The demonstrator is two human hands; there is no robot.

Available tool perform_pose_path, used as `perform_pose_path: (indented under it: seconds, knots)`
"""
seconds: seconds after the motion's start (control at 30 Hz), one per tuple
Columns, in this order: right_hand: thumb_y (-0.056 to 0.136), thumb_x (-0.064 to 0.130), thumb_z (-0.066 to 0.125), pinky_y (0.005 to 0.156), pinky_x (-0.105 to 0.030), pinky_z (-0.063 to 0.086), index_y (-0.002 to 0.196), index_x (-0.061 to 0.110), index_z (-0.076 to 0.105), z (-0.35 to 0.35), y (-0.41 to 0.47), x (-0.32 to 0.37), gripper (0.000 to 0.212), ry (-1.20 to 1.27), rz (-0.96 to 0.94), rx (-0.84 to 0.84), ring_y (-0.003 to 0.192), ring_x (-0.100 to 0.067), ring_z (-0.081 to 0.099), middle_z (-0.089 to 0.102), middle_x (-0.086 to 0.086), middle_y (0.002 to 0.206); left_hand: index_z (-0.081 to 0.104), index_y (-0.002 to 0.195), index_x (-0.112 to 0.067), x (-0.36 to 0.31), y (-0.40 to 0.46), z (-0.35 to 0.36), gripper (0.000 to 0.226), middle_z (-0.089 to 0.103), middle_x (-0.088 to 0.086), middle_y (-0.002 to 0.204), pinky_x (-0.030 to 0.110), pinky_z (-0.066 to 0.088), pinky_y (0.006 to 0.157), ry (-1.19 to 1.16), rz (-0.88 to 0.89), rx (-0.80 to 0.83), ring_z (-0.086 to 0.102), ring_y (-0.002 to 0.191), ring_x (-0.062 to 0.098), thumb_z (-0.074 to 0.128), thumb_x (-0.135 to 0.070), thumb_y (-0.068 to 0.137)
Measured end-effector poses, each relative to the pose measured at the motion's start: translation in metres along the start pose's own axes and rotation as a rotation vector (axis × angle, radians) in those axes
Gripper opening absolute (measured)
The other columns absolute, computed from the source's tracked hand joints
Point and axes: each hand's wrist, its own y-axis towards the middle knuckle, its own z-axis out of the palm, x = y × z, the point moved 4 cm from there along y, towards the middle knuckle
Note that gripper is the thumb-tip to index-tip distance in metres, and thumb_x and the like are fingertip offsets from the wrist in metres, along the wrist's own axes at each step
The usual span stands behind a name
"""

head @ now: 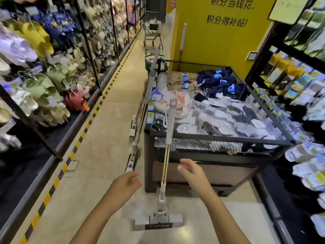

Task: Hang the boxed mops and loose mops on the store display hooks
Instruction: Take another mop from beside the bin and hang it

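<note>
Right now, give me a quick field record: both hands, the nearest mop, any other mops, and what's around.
left hand: fingers loosely curled, holding nothing, left of the mop pole
right hand: open, holding nothing, right of the pole
nearest mop: loose, head on the floor, handle leaning on the bin rim
other mops: several leaning along the bin's left side
bin: black mesh, filled with socks
shopping cart: far down the aisle
display hooks: none identifiable

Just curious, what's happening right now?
Left hand, right hand: no grip. Mop leans on bin, untouched. Nothing in the way.
</note>
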Motion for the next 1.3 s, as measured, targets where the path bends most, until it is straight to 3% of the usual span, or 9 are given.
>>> perform_pose_path:
  seconds: [0.07, 0.17, 0.3, 0.47, 0.7, 0.87, 1.0, 1.13, 1.3]
  knots:
    - [0.092, 0.019, 0.059, 0.081, -0.019, 0.043, 0.130, 0.010, 0.051, -0.004, 0.031, 0.011, 0.039, 0.050, 0.018, -0.022, 0.097, -0.010, 0.059, 0.063, -0.003, 0.110, 0.055, 0.130, -0.015, -0.007, 0.021, 0.002, 0.040, 0.062, -0.003, 0.109, 0.001, 0.037, 0.067, -0.004, -0.013, 0.036, 0.058, 0.089, 0.001, 0.058, -0.024, 0.092]
    - [0.092, 0.016, 0.059, 0.083, -0.018, 0.040, 0.133, 0.008, 0.046, -0.006, 0.076, 0.026, 0.043, 0.080, 0.009, -0.024, 0.099, -0.013, 0.056, 0.060, -0.009, 0.119, 0.056, 0.127, -0.015, -0.013, 0.040, 0.005, 0.037, 0.065, -0.005, 0.104, 0.008, 0.041, 0.071, -0.023, -0.027, 0.061, 0.059, 0.091, 0.000, 0.059, -0.026, 0.091]
    - [0.094, 0.015, 0.057, 0.064, -0.010, 0.043, 0.143, 0.010, 0.031, -0.006, 0.137, 0.049, 0.056, 0.132, -0.023, -0.041, 0.110, -0.016, 0.049, 0.047, -0.009, 0.137, 0.058, 0.125, -0.016, -0.016, 0.055, 0.007, 0.036, 0.065, -0.004, 0.109, 0.017, 0.040, 0.080, -0.082, -0.084, 0.043, 0.059, 0.099, 0.007, 0.060, -0.026, 0.091]
    - [0.094, 0.020, 0.057, 0.085, -0.039, 0.046, 0.145, 0.014, 0.021, 0.004, 0.186, 0.059, 0.062, 0.145, -0.033, 0.080, 0.112, -0.023, 0.052, 0.048, -0.009, 0.139, 0.059, 0.124, -0.016, -0.014, 0.056, 0.009, 0.034, 0.064, -0.005, 0.105, 0.012, 0.042, 0.077, -0.147, -0.139, -0.040, 0.061, 0.097, 0.004, 0.060, -0.023, 0.091]
    - [0.095, 0.026, 0.054, 0.078, -0.028, 0.044, 0.127, 0.014, 0.048, 0.003, 0.193, 0.046, 0.034, 0.057, -0.134, 0.161, 0.104, -0.020, 0.056, 0.057, -0.003, 0.115, 0.058, 0.123, -0.019, -0.012, 0.065, 0.023, 0.034, 0.061, -0.013, 0.097, 0.006, 0.040, 0.071, -0.154, -0.172, -0.102, 0.058, 0.089, -0.004, 0.061, -0.027, 0.091]
    - [0.096, 0.020, 0.054, 0.070, -0.010, 0.047, 0.108, 0.025, 0.050, 0.003, 0.169, 0.033, 0.013, 0.130, -0.175, 0.232, 0.089, 0.007, 0.059, 0.060, 0.014, 0.102, 0.056, 0.127, -0.017, -0.004, 0.077, 0.049, 0.041, 0.061, -0.004, 0.117, 0.018, 0.038, 0.086, -0.160, -0.218, -0.055, 0.057, 0.107, 0.008, 0.062, -0.030, 0.089]
    - [0.094, 0.019, 0.057, 0.082, -0.026, 0.049, 0.101, 0.033, 0.056, -0.001, 0.146, 0.026, 0.015, 0.115, -0.240, 0.243, 0.092, -0.001, 0.061, 0.065, 0.011, 0.100, 0.057, 0.126, -0.015, -0.001, 0.083, 0.070, 0.042, 0.063, 0.000, 0.110, 0.018, 0.038, 0.085, -0.158, -0.236, -0.042, 0.058, 0.107, 0.013, 0.064, -0.032, 0.088]
    - [0.092, 0.017, 0.060, 0.083, -0.043, 0.050, 0.093, 0.024, 0.061, -0.007, 0.125, 0.030, 0.007, 0.149, -0.281, 0.202, 0.086, -0.014, 0.062, 0.068, -0.001, 0.091, 0.055, 0.127, -0.014, 0.000, 0.079, 0.083, 0.046, 0.064, 0.005, 0.114, 0.021, 0.041, 0.091, -0.170, -0.267, -0.038, 0.058, 0.109, 0.016, 0.065, -0.032, 0.086]
    - [0.089, 0.025, 0.062, 0.078, -0.049, 0.049, 0.094, 0.016, 0.064, -0.002, 0.092, 0.065, 0.010, 0.109, -0.464, 0.297, 0.085, -0.027, 0.063, 0.068, -0.007, 0.086, 0.054, 0.127, -0.013, 0.001, 0.065, 0.092, 0.050, 0.064, 0.003, 0.113, 0.016, 0.042, 0.080, -0.190, -0.280, -0.094, 0.060, 0.104, 0.013, 0.069, -0.031, 0.084]
